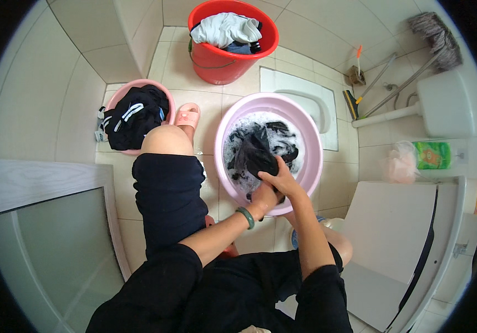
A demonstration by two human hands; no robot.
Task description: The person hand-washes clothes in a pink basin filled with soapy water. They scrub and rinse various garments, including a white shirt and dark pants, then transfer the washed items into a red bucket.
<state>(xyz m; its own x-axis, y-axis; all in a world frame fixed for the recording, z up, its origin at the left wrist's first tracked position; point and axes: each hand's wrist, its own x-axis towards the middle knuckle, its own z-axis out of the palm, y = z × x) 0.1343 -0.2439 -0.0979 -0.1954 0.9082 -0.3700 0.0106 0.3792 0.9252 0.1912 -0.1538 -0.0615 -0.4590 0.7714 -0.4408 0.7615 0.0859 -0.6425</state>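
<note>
A pink plastic basin (269, 153) stands on the tiled floor in front of me, holding foamy water and dark wet cloth. My right hand (282, 177) grips a black garment (259, 155) lifted partly above the suds. Close below it, at the basin's near side, my left hand (264, 195) is closed on a lower part of the same cloth; its fingers are partly hidden. A green bangle (245, 217) circles my left wrist. More dark fabric (282, 150) lies in the foam to the right.
A red bucket (233, 66) with clothes stands beyond the basin. Dark laundry (136, 116) fills a smaller pink basin (170, 93) at left. Behind the wash basin is a squat toilet (330, 139). A squeegee (351, 104) and mop (438, 41) lean at right, near a white cabinet (388, 233).
</note>
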